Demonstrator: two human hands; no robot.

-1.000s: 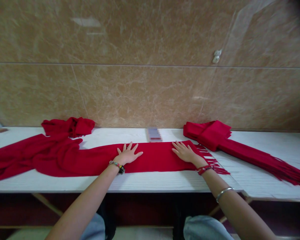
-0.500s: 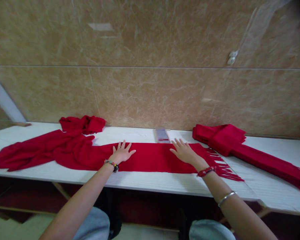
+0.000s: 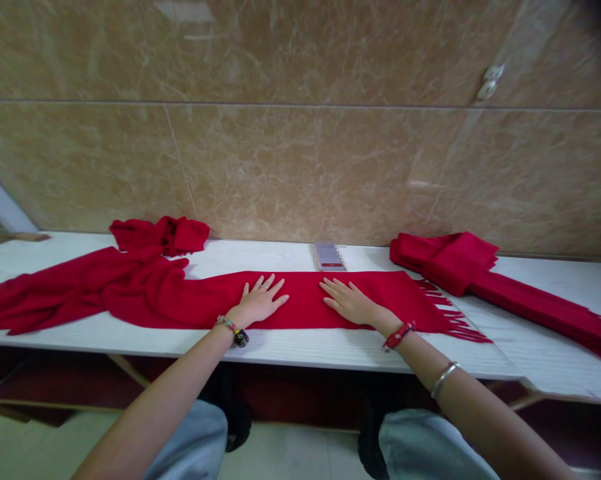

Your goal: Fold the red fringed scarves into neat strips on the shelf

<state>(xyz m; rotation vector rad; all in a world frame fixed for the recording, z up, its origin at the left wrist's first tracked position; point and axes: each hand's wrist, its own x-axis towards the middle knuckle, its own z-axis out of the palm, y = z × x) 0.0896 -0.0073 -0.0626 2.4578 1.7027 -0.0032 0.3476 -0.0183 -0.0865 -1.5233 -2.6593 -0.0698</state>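
Note:
A red scarf (image 3: 303, 303) lies along the white table, flat in the middle and bunched in loose folds at the left. Its fringe (image 3: 457, 317) spreads out at the right end. My left hand (image 3: 259, 301) rests palm down on the flat stretch, fingers spread. On the same stretch, to the right, my right hand (image 3: 349, 301) also lies flat with its fingers extended. Bare red cloth shows between the two hands. Neither hand grips the fabric.
Folded red scarves (image 3: 460, 267) lie at the right, their long ends reaching the table's right side. A crumpled red cloth (image 3: 160, 235) sits at the back left. Behind the flat scarf is a phone (image 3: 330, 257). A tiled wall (image 3: 280, 167) borders the white table (image 3: 290, 353).
Both hands have slid inward over the scarf and are now closer together. The camera view has tilted slightly downward. The other cloths lie as before.

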